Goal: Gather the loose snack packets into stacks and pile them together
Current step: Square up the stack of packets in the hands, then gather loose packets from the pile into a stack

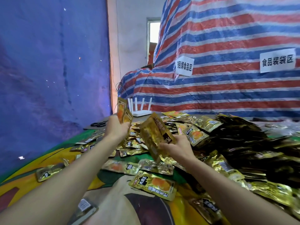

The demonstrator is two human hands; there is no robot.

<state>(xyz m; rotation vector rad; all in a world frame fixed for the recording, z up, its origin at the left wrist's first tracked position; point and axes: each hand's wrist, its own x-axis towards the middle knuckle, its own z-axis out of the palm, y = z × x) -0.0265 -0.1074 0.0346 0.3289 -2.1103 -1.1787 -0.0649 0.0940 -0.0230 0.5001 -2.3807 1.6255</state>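
Note:
Gold foil snack packets lie scattered over a printed cloth (48, 184) on the table. My left hand (116, 129) is raised above them and grips a few upright packets (123, 111). To its right, my right hand (179, 147) holds a thicker tilted stack of packets (155, 133). A large heap of packets (243, 143) rises on the right side. One loose packet (154, 184) lies face up near the front, between my forearms.
A white router (140, 109) with several antennas stands at the back of the table, black scissors (99, 123) to its left. A blue tarp hangs on the left, a striped tarp (227, 62) with paper labels behind the table.

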